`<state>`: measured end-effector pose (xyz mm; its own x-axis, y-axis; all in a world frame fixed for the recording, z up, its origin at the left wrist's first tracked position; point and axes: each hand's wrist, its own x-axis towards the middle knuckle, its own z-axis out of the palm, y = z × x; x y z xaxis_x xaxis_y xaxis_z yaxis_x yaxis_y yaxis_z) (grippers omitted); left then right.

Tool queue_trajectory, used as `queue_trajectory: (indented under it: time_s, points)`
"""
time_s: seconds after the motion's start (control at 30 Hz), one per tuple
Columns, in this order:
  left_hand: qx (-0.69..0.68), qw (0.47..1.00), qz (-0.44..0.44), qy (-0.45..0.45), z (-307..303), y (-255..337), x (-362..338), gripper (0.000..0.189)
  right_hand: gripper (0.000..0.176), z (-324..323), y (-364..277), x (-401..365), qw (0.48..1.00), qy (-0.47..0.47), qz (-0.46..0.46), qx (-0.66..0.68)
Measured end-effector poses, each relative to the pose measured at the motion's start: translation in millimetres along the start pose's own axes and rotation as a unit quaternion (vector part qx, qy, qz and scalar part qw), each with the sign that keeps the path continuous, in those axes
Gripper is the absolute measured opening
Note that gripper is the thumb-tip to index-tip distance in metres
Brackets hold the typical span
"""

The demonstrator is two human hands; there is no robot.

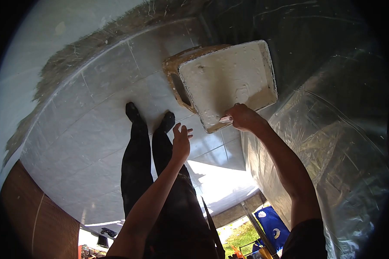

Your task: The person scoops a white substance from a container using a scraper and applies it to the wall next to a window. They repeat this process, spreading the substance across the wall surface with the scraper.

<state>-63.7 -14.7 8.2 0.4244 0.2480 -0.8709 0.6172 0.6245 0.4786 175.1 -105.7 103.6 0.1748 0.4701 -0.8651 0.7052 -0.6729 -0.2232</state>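
My right hand (245,118) is closed on a small pale-edged tool (225,119). Its kind I cannot make out, since the fingers cover most of it. The hand is over the near edge of a shallow rectangular tray (270,64) with a dark, smeared rim. Thick off-white paste (222,75) spreads across the tray, with lumps and a ringed mark in its surface. My left hand (182,140) hangs in the air in front of my legs, fingers apart and holding nothing.
A stained brown stand (173,69) with a slot in its side supports the tray. Clear plastic sheeting (328,142) hangs along the right. Grey tiles (103,103) lie underfoot. A partly coated wall (52,56) curves at left. Behind me are a brown ribbed panel (43,216) and a blue cloth (272,226).
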Motion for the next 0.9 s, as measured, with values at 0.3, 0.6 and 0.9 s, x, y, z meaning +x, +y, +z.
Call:
queue_trajectory:
  time_s: [0.3, 0.6, 0.9]
  points:
    - [-0.005, 1.000, 0.020, 0.000, -13.5, 1.9, 1.4, 0.052, 0.043, -2.1, 1.3, 2.5, 0.999, -0.035, -0.007, 0.002]
    - [-0.017, 0.999, 0.050, 0.005, -37.4, 26.6, -18.5, 0.053, 0.047, 24.1, 41.4, -37.1, 0.938, 0.001, -0.042, 0.345]
    - [-0.097, 0.989, 0.095, -0.054, -74.5, 138.8, -99.2, 0.067, 0.037, 23.7, -45.0, -117.2, 0.533, 0.058, -0.184, 0.824]
